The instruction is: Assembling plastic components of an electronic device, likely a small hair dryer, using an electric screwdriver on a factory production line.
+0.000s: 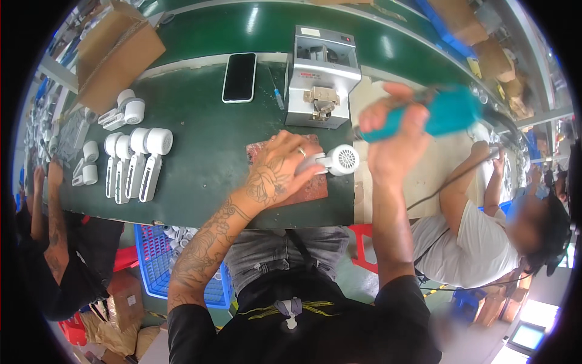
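Note:
My left hand [277, 165], wearing a ring, is closed around the handle of a white handheld fan [345, 159] with a round slotted grille. It rests over a worn reddish pad [312, 190] on the green worktop [206, 188]. To the right, my raised right hand [394, 142] grips a teal electric screwdriver [451, 113], smeared by motion. The tool's tip points left, above the fan and apart from it. Just beyond the pad stands a grey screw feeder [320, 76] with a metal outlet at its front.
Several similar white fans [138, 159] lie left. A phone [239, 77] and a thin blue-handled screwdriver [277, 97] lie farther back. Cardboard boxes [121, 64] stand far left. Below the table edge is a blue basket [151, 258] of white parts. Co-workers [464, 242] sit on both sides.

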Action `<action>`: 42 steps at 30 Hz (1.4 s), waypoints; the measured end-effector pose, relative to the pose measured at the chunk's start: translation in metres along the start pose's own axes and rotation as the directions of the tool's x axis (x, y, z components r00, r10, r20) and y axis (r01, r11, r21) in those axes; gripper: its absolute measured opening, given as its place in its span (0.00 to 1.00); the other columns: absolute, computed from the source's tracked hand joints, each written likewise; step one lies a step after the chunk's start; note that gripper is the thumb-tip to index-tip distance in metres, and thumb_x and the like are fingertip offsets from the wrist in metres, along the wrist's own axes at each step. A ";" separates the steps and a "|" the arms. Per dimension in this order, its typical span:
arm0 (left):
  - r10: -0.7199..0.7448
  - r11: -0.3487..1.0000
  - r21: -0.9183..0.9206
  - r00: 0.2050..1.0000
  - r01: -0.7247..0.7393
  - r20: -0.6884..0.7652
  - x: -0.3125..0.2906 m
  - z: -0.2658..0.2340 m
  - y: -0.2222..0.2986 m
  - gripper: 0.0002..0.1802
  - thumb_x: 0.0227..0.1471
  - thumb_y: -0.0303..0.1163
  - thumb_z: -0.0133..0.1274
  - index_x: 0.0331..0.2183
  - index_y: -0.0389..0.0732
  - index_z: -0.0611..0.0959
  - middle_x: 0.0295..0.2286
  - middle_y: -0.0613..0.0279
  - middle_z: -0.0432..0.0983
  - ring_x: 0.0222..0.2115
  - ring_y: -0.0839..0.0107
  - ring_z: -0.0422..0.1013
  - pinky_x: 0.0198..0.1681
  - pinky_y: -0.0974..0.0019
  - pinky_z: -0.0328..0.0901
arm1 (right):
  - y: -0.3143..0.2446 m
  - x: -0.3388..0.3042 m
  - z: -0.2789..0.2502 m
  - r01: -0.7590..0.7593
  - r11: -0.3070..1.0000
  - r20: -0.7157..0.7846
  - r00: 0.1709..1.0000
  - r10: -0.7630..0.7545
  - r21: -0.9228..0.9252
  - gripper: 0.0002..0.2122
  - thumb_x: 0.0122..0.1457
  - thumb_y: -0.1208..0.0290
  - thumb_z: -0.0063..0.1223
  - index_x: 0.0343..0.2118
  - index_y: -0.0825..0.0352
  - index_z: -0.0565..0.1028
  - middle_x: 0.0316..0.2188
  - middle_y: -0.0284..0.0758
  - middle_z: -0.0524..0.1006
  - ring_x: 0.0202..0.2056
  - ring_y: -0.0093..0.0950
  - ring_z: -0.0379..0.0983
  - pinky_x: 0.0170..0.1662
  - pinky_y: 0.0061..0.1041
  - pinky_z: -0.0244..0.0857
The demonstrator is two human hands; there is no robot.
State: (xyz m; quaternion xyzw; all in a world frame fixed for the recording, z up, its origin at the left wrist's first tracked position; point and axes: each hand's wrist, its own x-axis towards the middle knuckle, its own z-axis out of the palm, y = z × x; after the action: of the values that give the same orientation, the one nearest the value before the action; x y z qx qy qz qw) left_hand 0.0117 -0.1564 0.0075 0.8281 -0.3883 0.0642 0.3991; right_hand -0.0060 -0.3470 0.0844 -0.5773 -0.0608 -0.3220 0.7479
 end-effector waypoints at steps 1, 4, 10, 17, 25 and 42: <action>0.024 0.999 0.041 0.999 -0.026 0.039 -0.005 -0.001 0.002 0.17 0.54 0.40 0.61 0.44 0.43 0.83 0.43 0.60 0.77 0.43 0.58 0.70 0.49 0.55 0.67 | 0.010 0.007 0.010 0.003 1.000 0.007 1.000 -0.003 -0.006 0.27 0.67 0.48 0.52 0.45 0.75 0.73 0.20 0.33 0.73 0.23 0.22 0.70 0.28 0.24 0.64; 0.049 0.996 0.072 0.997 -0.054 0.064 -0.012 -0.002 -0.001 0.22 0.55 0.45 0.60 0.48 0.43 0.82 0.44 0.61 0.77 0.45 0.59 0.70 0.52 0.55 0.66 | 0.039 0.026 0.025 0.074 0.984 0.065 0.996 -0.064 -0.163 0.24 0.69 0.50 0.49 0.43 0.73 0.73 0.19 0.32 0.70 0.22 0.26 0.68 0.27 0.28 0.65; -0.040 0.999 -0.004 0.999 0.040 0.004 -0.007 -0.003 -0.005 0.22 0.55 0.45 0.60 0.48 0.43 0.82 0.44 0.61 0.77 0.47 0.58 0.69 0.55 0.54 0.63 | 0.066 0.032 0.029 0.125 0.975 0.159 0.983 -0.096 -0.185 0.19 0.69 0.55 0.52 0.38 0.72 0.71 0.20 0.33 0.71 0.22 0.26 0.70 0.26 0.26 0.66; -0.081 0.997 -0.004 0.997 0.081 0.015 -0.006 -0.001 -0.004 0.23 0.55 0.44 0.60 0.49 0.43 0.81 0.44 0.60 0.77 0.46 0.58 0.69 0.55 0.49 0.63 | 0.057 0.029 0.032 0.023 0.971 0.139 0.990 0.010 -0.238 0.17 0.69 0.57 0.53 0.37 0.72 0.71 0.19 0.34 0.71 0.21 0.26 0.70 0.25 0.26 0.65; -0.096 0.995 -0.018 0.995 0.097 0.024 -0.004 -0.004 -0.002 0.23 0.55 0.44 0.61 0.50 0.44 0.81 0.42 0.60 0.76 0.47 0.57 0.69 0.55 0.49 0.63 | 0.026 -0.003 0.026 -0.094 0.960 0.130 0.983 0.132 -0.264 0.24 0.68 0.50 0.51 0.42 0.74 0.73 0.18 0.34 0.69 0.20 0.26 0.68 0.27 0.27 0.64; -0.075 0.996 0.048 0.997 0.075 0.002 -0.006 0.001 -0.003 0.22 0.55 0.43 0.60 0.48 0.43 0.80 0.44 0.61 0.76 0.46 0.58 0.69 0.53 0.49 0.62 | 0.049 -0.016 0.017 -0.136 0.970 0.169 0.971 0.172 -0.203 0.19 0.69 0.55 0.51 0.36 0.70 0.69 0.20 0.35 0.70 0.22 0.27 0.68 0.27 0.28 0.65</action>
State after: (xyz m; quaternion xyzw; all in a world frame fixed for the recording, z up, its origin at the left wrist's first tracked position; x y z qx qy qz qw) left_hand 0.0098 -0.1522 0.0027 0.8515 -0.3562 0.0570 0.3807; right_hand 0.0130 -0.3189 0.0420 -0.6763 -0.0541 -0.2120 0.7034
